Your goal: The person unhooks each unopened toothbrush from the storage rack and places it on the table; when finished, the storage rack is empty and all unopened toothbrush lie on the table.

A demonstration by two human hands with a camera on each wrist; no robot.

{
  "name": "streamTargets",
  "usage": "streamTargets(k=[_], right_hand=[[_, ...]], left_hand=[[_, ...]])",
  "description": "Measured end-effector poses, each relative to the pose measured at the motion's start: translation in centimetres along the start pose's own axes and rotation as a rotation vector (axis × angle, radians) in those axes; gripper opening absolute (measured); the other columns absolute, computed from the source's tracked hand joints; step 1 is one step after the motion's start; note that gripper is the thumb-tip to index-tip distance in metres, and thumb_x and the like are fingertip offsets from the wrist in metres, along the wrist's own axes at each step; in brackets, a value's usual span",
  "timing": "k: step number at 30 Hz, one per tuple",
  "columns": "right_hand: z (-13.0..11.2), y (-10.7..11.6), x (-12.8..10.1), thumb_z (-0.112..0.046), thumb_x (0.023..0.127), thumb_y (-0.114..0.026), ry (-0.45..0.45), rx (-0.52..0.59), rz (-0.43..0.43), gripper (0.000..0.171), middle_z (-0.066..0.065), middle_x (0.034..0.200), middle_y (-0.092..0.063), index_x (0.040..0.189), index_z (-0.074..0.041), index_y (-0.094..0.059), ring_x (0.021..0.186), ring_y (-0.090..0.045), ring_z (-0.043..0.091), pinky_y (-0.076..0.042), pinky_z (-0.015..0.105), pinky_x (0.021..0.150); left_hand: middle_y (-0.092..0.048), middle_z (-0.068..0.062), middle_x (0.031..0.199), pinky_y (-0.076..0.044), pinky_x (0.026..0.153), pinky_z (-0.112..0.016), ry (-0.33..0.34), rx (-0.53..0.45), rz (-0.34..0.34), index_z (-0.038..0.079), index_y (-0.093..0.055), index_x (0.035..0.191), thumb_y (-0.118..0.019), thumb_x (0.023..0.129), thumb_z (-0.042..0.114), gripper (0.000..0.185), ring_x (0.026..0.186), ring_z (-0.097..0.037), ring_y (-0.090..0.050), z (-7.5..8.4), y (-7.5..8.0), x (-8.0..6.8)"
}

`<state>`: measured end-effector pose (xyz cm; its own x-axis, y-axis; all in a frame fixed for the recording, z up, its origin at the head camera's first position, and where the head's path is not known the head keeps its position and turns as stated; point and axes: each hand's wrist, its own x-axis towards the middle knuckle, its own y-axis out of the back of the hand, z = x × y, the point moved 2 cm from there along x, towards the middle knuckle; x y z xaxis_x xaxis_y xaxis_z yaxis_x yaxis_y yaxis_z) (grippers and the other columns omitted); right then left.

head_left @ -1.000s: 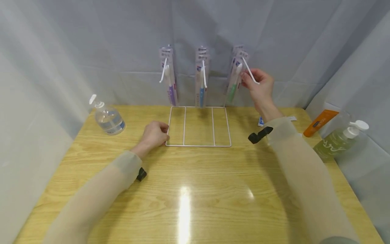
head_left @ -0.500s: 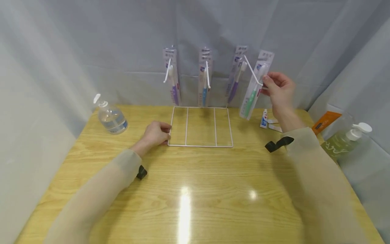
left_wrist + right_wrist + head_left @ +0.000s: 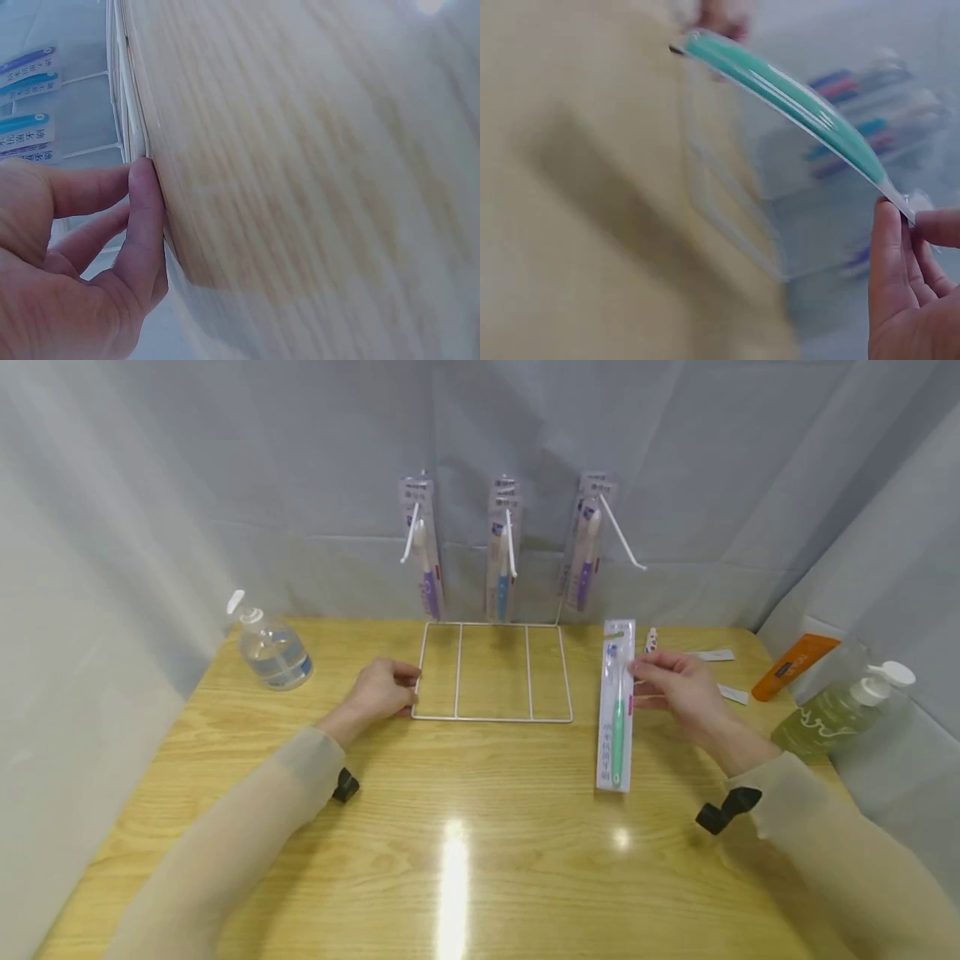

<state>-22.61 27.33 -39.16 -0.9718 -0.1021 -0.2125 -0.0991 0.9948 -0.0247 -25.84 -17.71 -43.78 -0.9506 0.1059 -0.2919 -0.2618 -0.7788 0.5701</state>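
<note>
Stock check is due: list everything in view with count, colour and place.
Green toothbrush pack: 1, green handle, in the right hand.
Hanging toothbrush packs: count unclear; front handles purple, blue, purple; on three hooks.
Wire rack: 1, white, back centre.
Clear pump bottle: 1, clear, back left.
Green pump bottle: 1, green, far right.
Squeeze tube: 1, orange, back right.
Small tube: 1, white and red, partly hidden behind the right hand.
Flat slips: 2, white, near the squeeze tube.
Table: 1, yellow wood, below.
Curtains: count unclear, grey, behind.
Wrist devices: 2, black, one by each hand.
Sleeves: 2, cream, lower left and right.
Left hand: 1, holding the wire rack's left side.
Right hand: 1, pinching the green toothbrush pack.
</note>
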Motion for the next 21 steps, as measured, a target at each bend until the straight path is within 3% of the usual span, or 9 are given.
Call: streamTargets(k=[5,10,21], right_hand=[[4.1,-1.0,-1.0,-0.009,0.110,-0.069,-0.135,-0.127,-0.083,0.007,-0.010,0.090,-0.081,0.111,-0.011,-0.075,0.079,-0.078,0.006,-0.072,0.023,0.077],[6.6,-1.9,-1.9,-0.008,0.108,-0.070,-0.246,-0.147,-0.107,0.020,-0.007,0.091,-0.080,0.126,0.000,-0.072,0.078,-0.077,0.007,-0.072,0.023,0.076],[8.0,-2.0,-3.8,-0.007,0.106,-0.071,-0.328,-0.118,-0.157,0.011,-0.003,0.090,-0.077,0.116,-0.003,-0.073,0.074,-0.074,0.007,-0.071,0.023,0.073]], left_hand=[[-0.069,-0.023,0.147,-0.071,0.080,-0.021,-0.011,0.003,0.005,0.000,-0.063,0.156,-0.069,0.097,-0.004,0.059,0.103,-0.023,-0.073,0.2,0.0,-0.1],[-0.070,-0.023,0.144,-0.070,0.076,-0.020,-0.015,0.016,0.016,0.000,-0.064,0.155,-0.068,0.096,-0.005,0.059,0.096,-0.019,-0.072,0.1,0.0,0.1],[-0.071,-0.023,0.144,-0.068,0.072,-0.017,-0.015,0.020,0.019,-0.001,-0.063,0.154,-0.067,0.094,-0.006,0.061,0.089,-0.015,-0.071,0.0,-0.2,0.1]])
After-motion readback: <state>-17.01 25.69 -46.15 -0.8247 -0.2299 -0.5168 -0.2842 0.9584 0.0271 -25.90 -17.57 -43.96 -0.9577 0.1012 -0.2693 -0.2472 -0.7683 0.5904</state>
